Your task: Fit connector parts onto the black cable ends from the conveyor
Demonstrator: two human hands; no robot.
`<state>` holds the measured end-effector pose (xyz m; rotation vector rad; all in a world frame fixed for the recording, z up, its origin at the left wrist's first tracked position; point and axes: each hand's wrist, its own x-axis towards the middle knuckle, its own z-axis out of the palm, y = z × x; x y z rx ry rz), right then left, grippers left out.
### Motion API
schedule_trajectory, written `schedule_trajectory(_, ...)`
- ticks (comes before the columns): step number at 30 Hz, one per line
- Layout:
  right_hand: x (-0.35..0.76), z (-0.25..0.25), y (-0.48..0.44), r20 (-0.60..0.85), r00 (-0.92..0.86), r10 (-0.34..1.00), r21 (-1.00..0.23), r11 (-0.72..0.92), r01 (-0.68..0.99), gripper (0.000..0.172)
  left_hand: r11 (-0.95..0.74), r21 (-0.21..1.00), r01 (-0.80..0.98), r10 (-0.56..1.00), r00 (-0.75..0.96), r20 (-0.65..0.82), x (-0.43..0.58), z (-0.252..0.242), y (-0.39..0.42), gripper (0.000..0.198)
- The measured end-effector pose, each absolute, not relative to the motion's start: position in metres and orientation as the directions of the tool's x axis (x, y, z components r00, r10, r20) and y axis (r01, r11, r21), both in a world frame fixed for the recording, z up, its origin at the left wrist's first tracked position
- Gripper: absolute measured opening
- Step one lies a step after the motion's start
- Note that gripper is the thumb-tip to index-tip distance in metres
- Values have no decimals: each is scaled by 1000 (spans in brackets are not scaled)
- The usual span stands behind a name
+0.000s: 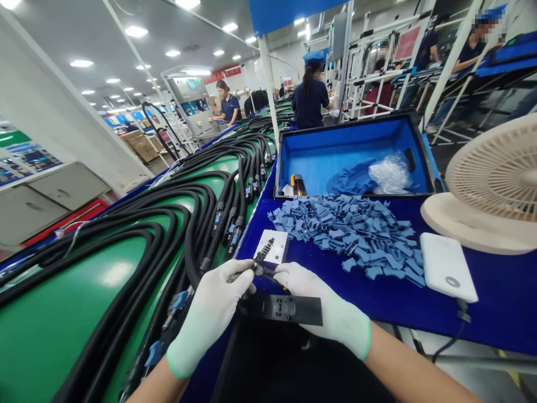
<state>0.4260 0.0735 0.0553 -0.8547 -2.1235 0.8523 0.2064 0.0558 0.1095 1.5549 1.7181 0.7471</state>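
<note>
My left hand (220,299), in a white glove, is closed with thumb and forefinger pinching a small black part (259,267). My right hand (312,296), gloved too, is closed around a slim dark tool (274,278) with a yellow-orange mark; its kind is unclear. The tool's far end meets the black part between both hands. Just below them lies a flat black plate (308,310) with a small raised fitting on it. Beyond my fingers sits a white block (277,254) carrying a row of small black pieces (266,249).
A heap of blue plastic clips (348,229) covers the blue tabletop (310,268). Behind it stands a blue crate (352,143) with a clear plastic bag. At right are a white power bank (447,266) and a fan (499,179). Black hoses (168,224) fill the green conveyor; co-workers stand farther back.
</note>
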Motion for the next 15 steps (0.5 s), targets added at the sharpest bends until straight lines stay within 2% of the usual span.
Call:
schedule_trajectory(4,425,41,75,329,-557,762,-723,583,371,18,103,831,547,992,5,-126,210,107,65,41)
schedule_trajectory(8,427,40,72,282,-505,816,-776,504,381,19,20,828,561,995,71,-72,220,112,80,49)
schedule_trajectory(13,433,45,68,231,-443,866,-920,343,191,37,-54,774,631,994,109,-20,227,116,93,41)
schedule_trajectory(15,435,43,69,172,-486,857,-963,251,102,33,-64,776,628,993,119,-14,225,112,96,42)
